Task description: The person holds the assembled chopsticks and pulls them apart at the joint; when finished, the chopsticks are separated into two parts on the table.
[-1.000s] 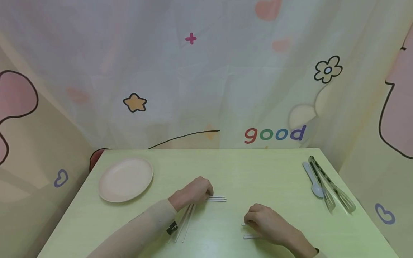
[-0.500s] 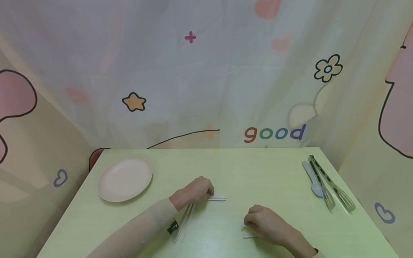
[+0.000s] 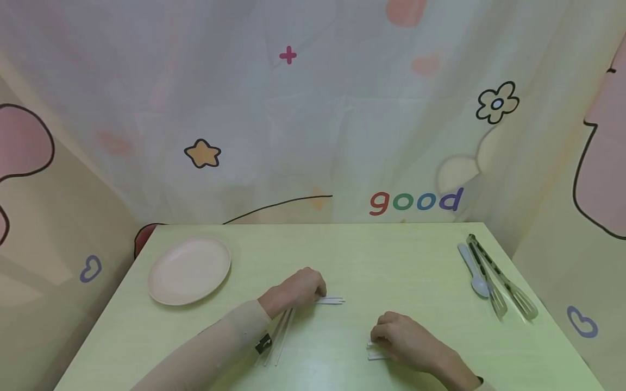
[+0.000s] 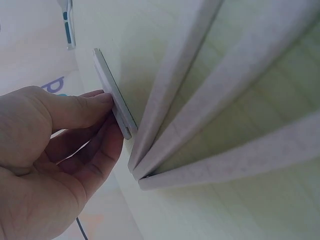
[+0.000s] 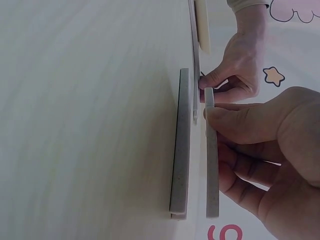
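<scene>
We find the right stick (image 5: 212,170) pinched lengthwise between the thumb and fingers of the right hand (image 3: 403,339), just beside a lying pair (image 5: 181,145) of sticks and apart from it. The left hand (image 3: 298,288) likewise holds a narrow pinch, on the left sticks (image 4: 107,72), their free ends pointing right; how many it grips we cannot tell. We judge the step in hand to be placing or straightening sticks with both hands, and the next move to call for a light, level hold that leaves the neighbours undisturbed.

Nearer us, by the left wrist, three more sticks form a fan (image 4: 216,95), their far ends meeting in a point. All are pale, straight, slim and square-edged, with a matte, faintly speckled finish.

Farther out on the smooth, pale green surface (image 3: 391,260) lie a round, shallow plate (image 3: 189,271) at left, and a plastic-looking spoon (image 3: 474,274) beside slotted, metallic tongs (image 3: 498,271) at right. Behind hangs a creased, printed curtain (image 3: 342,136).
</scene>
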The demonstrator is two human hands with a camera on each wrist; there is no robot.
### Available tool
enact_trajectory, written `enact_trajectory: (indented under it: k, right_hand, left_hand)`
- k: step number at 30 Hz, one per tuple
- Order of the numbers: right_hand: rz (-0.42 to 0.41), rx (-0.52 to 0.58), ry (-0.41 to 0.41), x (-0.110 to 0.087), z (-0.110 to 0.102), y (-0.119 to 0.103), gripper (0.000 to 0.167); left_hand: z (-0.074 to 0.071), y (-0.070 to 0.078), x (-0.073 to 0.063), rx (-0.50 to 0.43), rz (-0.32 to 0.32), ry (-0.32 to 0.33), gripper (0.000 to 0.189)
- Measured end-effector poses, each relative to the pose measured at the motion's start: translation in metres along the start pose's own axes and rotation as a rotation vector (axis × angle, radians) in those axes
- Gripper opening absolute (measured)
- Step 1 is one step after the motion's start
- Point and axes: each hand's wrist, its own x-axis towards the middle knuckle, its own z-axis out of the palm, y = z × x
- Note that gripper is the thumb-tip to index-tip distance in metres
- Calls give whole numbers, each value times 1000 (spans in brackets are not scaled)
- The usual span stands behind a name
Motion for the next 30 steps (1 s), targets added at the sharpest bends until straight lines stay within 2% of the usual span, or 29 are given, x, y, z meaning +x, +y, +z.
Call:
enact_trajectory:
  k: [12,30]
  right_hand:
    - [17,49,-64,-2,-2,0,15]
    - [6,65,-110,-2,0,2,16]
  left_hand:
    - [1,0,3,14,19,-14,13]
    - [1,2,3,16,-4,-36,15]
